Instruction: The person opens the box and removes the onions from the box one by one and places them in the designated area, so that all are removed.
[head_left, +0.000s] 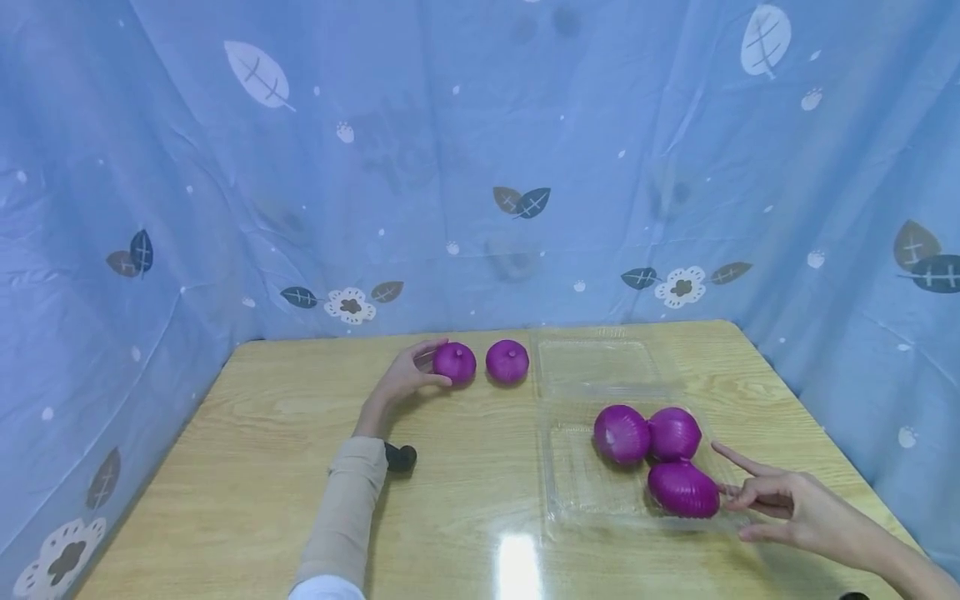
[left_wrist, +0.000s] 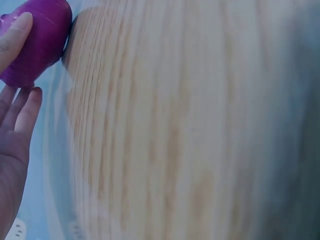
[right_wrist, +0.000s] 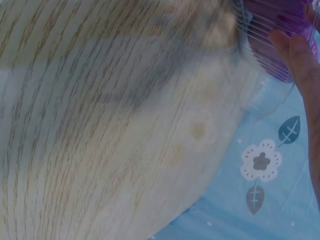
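My left hand [head_left: 408, 372] curls round a red onion [head_left: 454, 363] at the table's back, thumb on one side and fingers on the other. In the left wrist view that same onion [left_wrist: 42, 40] sits between the thumb [left_wrist: 16, 37] and the fingertips. Just right of it stands a second red onion [head_left: 507, 362], apart from the hand. An opened clear plastic clamshell box [head_left: 577, 492] holds three more red onions [head_left: 682, 489]. At the box's right side is my right hand [head_left: 798, 508], index finger extended; in the right wrist view its fingertips [right_wrist: 280, 42] touch the ribbed outer wall.
The box's clear lid [head_left: 596, 362] lies folded back toward the rear edge of the wooden table [head_left: 262, 450]. A blue patterned cloth [head_left: 450, 167] hangs behind and along both sides. A black strap piece [head_left: 401, 458] shows at the left wrist.
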